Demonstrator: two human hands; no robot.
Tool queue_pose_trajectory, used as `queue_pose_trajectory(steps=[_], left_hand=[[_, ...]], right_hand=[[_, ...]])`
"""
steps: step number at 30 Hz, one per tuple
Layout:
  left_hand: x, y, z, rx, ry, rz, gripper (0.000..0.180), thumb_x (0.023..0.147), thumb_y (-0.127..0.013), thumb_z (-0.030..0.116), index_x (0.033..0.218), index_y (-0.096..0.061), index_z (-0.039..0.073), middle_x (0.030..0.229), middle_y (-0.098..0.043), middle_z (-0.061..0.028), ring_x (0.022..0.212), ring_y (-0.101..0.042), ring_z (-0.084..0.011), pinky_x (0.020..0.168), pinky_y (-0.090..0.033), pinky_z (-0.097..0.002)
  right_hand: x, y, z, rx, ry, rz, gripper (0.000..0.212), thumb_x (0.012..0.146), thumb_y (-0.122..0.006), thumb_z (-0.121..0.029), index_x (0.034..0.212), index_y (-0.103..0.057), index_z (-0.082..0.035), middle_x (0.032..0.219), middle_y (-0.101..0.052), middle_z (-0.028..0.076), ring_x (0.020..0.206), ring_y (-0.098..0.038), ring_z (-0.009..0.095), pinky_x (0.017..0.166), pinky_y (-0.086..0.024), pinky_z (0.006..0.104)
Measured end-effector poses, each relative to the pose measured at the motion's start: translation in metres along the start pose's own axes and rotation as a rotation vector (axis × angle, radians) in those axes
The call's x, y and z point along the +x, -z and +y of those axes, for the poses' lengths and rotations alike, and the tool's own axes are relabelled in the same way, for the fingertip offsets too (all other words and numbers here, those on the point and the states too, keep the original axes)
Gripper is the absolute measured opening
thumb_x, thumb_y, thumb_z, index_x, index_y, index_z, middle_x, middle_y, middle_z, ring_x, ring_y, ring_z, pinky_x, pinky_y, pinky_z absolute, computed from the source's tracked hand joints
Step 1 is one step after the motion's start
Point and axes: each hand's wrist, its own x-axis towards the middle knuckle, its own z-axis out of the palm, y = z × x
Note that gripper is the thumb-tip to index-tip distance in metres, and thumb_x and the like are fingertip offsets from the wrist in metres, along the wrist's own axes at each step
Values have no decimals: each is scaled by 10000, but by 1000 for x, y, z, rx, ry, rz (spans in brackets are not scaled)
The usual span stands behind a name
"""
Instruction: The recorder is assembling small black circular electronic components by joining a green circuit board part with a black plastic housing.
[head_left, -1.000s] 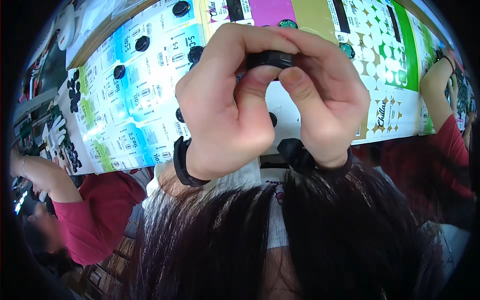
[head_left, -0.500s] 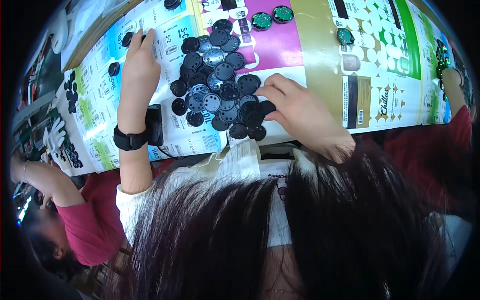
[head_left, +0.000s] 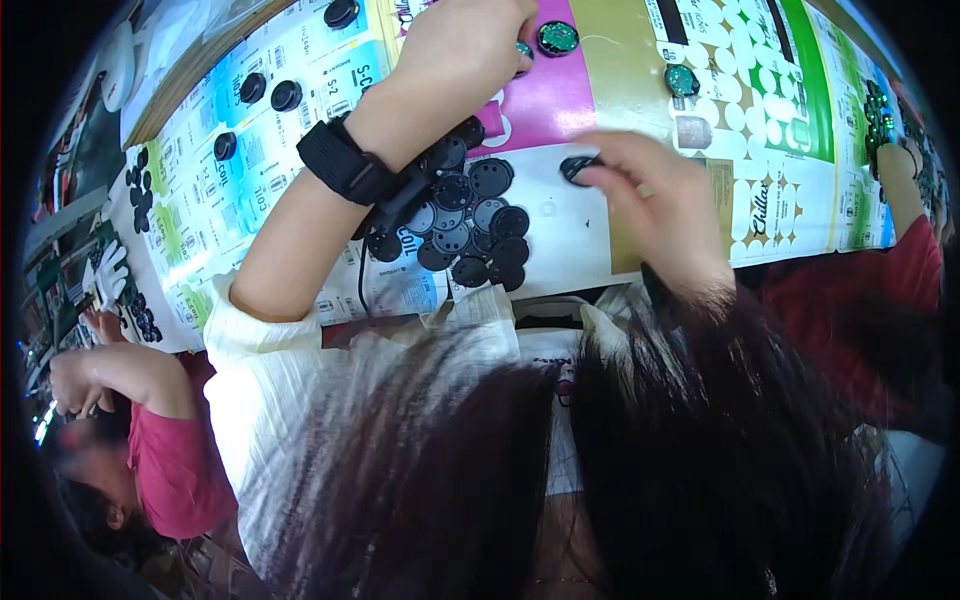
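Observation:
My left hand [head_left: 465,45] reaches across to the magenta patch at the top of the picture. Its fingers curl beside a small round green circuit board [head_left: 523,58], partly covered by the hand; whether they grip it is hidden. Between the thumb and fingers of my right hand [head_left: 660,195], a black round cap [head_left: 577,170] is pinched, held to the right of the pile. The pile of flat black discs with small holes [head_left: 490,180] lies under my left forearm and black wristband, which hide part of it.
Several black round caps [head_left: 286,95] stand apart on the left of the printed sheets. Another green round board [head_left: 558,38] lies right of my left hand, and one [head_left: 682,80] farther right. A wooden edge [head_left: 200,75] bounds the upper left. Co-workers in red sit on both sides.
My left hand has left a black cap at the upper left and swung right to the green boards. My right hand has lifted away from the pile with a black cap.

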Motion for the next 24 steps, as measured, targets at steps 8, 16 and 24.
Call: queue_pose_trajectory(steps=[8,16,24], left_hand=[[-8,9,21,-494,118,33,148,737,-551,-42,878,-548,2,726,-592,-116,668,-597,-191,584,-454,-272],[-38,-2,51,-1417,230,97,174,852,-447,-50,1018,-395,-44,907,-565,-98,845,-564,-112,752,-470,-214],[-50,-2,68,-1440,156,216,172,851,-453,-36,1018,-414,-34,905,-571,-95,837,-566,-116,744,-469,-220]], right_hand=[[9,31,3,141,72,331,131,734,-625,9,864,-628,24,917,-617,86,784,-563,91,685,-437,192],[6,34,-21,602,-234,238,222,767,-590,23,982,-581,78,871,-588,89,714,-550,131,670,-434,224],[8,30,-21,309,-3,367,337,693,-634,68,1026,-588,47,819,-577,61,702,-541,111,652,-439,217]])
